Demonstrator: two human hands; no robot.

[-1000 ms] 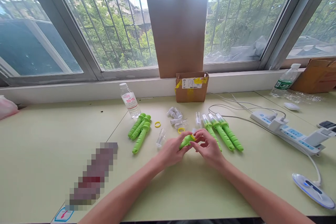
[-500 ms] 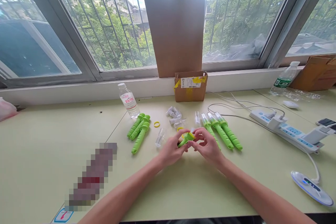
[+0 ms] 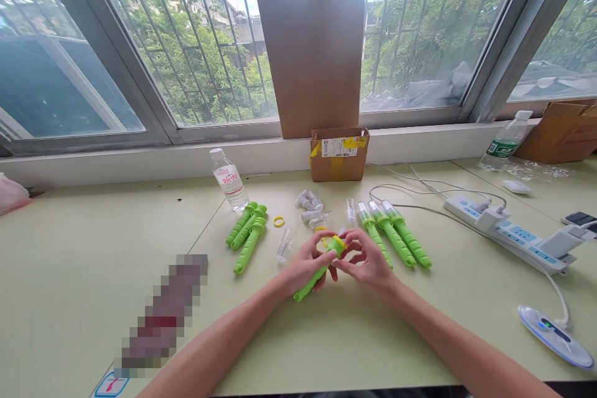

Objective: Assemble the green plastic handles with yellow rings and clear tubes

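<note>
We see a green stick [image 3: 306, 286] in the middle of things, held just above the near part of the table [image 3: 373, 342], tilted so that its narrow end points toward us and its ribbed top leans away to the right. A yellow band [image 3: 344, 247] shows at that top (we can't tell whether it sits fully in place).

The left hand [image 3: 303, 268] is closed around the stick, with the thumb laid across it and fingers beneath. The right hand [image 3: 370, 262] is half open, its fingers curled and the tips at the ribbed top; whether they grip it, we cannot tell.

Just beyond the left hand we find a clear tube [image 3: 284, 245] and a loose yellow ring [image 3: 278, 221], and to the left of these lie three bare green sticks [image 3: 250, 245]. Past the hands, more clear tubes [image 3: 321, 219] lie in a small heap. To the right, near the right hand, three capped green sticks [image 3: 395, 239] lie side by side.

Farther out, we have a water bottle [image 3: 229, 180] standing on the left, a small cardboard box [image 3: 338, 161] by the window ledge, and a power strip [image 3: 513, 235] on the right.
</note>
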